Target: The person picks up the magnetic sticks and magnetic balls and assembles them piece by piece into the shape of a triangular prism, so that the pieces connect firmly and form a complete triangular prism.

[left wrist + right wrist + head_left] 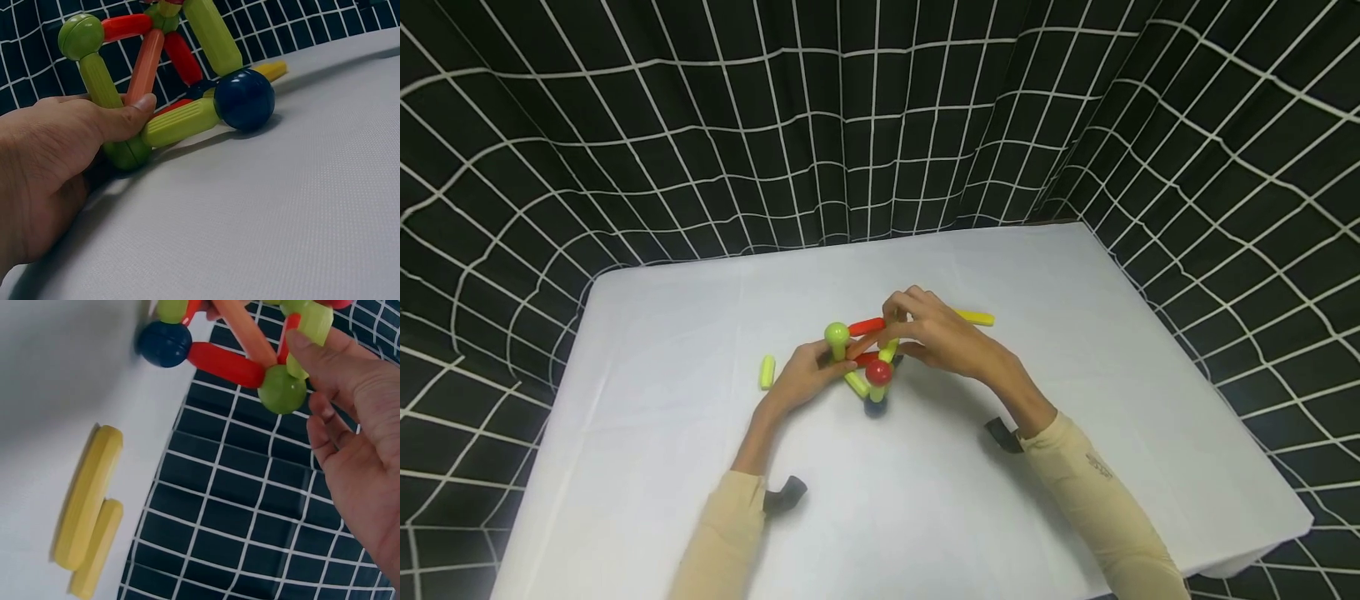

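A building-toy frame of coloured sticks and balls stands on the table, with a light green ball (837,335), a red ball (878,372) and a dark blue ball (244,100) at its corners. My left hand (805,375) grips the frame's lower left corner; its thumb lies by the foot of an orange stick (145,69), above a green ball (128,153). From the right, my right hand (943,337) pinches a light green stick (314,328) beside an upper green ball (282,389). Red sticks (226,364) join other balls. Some far joints are hidden.
Left of my left hand lies a loose light green stick (767,372). Two yellow sticks (89,497) lie side by side beyond my right hand. The white-covered table (700,308) ends at a dark curtain with a white grid (790,125).
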A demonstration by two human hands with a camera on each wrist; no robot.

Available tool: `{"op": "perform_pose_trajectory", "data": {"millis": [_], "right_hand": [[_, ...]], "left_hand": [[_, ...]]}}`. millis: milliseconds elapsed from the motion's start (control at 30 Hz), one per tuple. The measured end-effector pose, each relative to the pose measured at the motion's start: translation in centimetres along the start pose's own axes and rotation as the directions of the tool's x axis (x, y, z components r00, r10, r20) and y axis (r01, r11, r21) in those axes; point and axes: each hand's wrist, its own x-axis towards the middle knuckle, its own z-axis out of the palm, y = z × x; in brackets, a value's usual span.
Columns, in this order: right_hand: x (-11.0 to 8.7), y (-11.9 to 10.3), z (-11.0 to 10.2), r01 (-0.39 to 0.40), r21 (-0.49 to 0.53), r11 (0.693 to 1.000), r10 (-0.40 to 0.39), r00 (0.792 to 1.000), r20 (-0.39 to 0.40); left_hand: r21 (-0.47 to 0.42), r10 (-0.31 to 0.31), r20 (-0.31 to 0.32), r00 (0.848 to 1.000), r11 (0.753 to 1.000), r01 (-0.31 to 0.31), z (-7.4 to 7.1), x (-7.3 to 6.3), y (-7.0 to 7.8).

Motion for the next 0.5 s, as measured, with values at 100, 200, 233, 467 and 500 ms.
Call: {"op": "perform_pose_trajectory", "data": {"millis": [100,200,233,467,500], "right_hand": [[0.1,0.2,0.1,-0.01,0.025,1.0,0.01,1.0,0.0],[0.2,0.4,0.1,-0.072,0.063,0.995,0.072,0.997,0.006],[0.1,0.5,0.2,-0.112,0.09,0.99,0.111,0.994,0.016],[-0.7,3.0,2.6,-0.397,0.39,0.831,0.347,0.917,0.195],[-0.8,3.4,3.2,-0.414,0.418,0.808,0.347,0.909,0.229]], "left_hand": [[0.003,0.005,-0.002,1.0,1.0,-0.005,-0.1,-0.1,0.2],[-0.001,-0.016,0.001,1.0,1.0,0.016,-0.1,-0.2,0.4],[0.001,-0.022,0.003,1.0,1.0,0.022,-0.1,-0.2,0.4],[0.042,-0.014,0.026,1.0,0.999,0.013,-0.6,-0.4,0.8],[0.075,-0.007,0.042,0.999,0.997,0.004,-1.0,-0.5,1.1]]}}
